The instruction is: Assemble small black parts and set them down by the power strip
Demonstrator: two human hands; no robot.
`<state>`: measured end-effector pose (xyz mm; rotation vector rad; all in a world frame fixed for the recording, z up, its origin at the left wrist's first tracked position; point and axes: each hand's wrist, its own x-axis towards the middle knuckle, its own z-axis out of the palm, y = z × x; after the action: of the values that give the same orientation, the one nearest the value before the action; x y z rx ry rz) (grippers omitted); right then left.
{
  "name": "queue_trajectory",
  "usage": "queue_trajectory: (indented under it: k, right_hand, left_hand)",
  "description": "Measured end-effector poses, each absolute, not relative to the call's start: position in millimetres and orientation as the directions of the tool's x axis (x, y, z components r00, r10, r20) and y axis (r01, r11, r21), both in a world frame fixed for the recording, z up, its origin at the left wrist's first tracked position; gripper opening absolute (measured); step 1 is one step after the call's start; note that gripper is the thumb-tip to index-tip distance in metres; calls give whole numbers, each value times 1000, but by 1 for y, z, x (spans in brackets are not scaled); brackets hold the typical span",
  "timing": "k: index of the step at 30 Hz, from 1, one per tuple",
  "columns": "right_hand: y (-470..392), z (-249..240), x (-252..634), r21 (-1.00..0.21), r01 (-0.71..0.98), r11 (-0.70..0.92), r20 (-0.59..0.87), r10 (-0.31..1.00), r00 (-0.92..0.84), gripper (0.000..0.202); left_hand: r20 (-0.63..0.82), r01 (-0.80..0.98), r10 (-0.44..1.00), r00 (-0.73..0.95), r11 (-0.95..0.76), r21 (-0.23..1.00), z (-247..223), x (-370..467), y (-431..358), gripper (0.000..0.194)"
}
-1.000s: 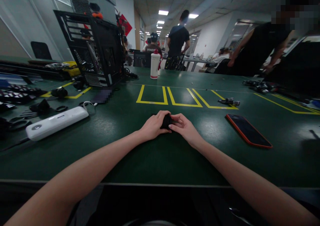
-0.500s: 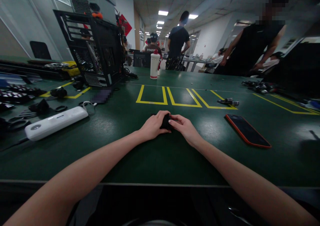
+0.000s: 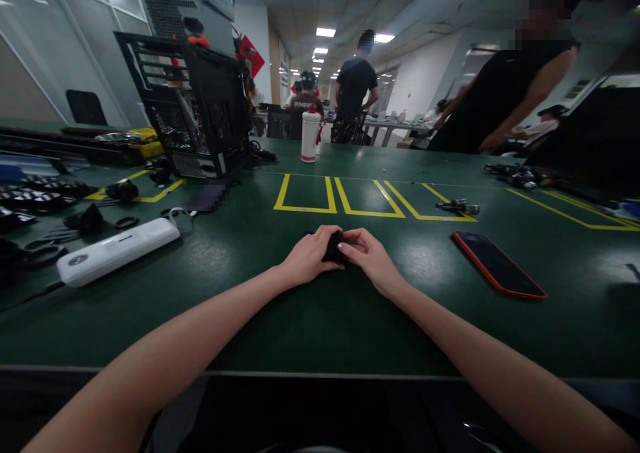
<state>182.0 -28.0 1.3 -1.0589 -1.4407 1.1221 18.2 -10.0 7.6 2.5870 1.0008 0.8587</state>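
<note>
Both hands meet over a small black object (image 3: 333, 247) at the middle of the green table (image 3: 300, 326). My left hand (image 3: 313, 255) is wrapped over it from the left, palm down, and covers most of it. From the right, my right hand (image 3: 367, 256) pinches its near right end between thumb and fingers. The object's kind cannot be made out, since the fingers hide most of it. A phone in an orange-red case (image 3: 497, 264) lies to the right of my right hand.
A white power strip (image 3: 117, 249) lies at left, with black parts around it. Behind stands an open black computer case (image 3: 200, 103). Yellow tape outlines (image 3: 305, 209), a white bottle (image 3: 309, 136) and small dark cylinders (image 3: 459, 205) are farther back. A person (image 3: 505, 93) stands across the table at right.
The view has tilted slightly, so everything sits a little lower. My hands keep their hold on the black object. The person at right leans and has moved an arm.
</note>
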Motion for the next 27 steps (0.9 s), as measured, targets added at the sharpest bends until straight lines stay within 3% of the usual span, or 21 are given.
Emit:
queue_trajectory:
  k: [6, 17, 27]
  right_hand:
    - [-34, 5, 182, -981, 87, 175, 152, 963, -222, 29]
    - [-33, 4, 181, -980, 60, 190, 175, 966, -191, 21]
    - [-31, 1, 183, -986, 93, 140, 120, 973, -197, 31]
  left_hand:
    - [458, 533, 663, 592, -748, 394, 6, 18, -9, 62]
    - [472, 525, 648, 598, -762, 379, 4, 18, -8, 64]
    - [475, 544, 659, 584, -751, 373, 3, 18, -8, 64]
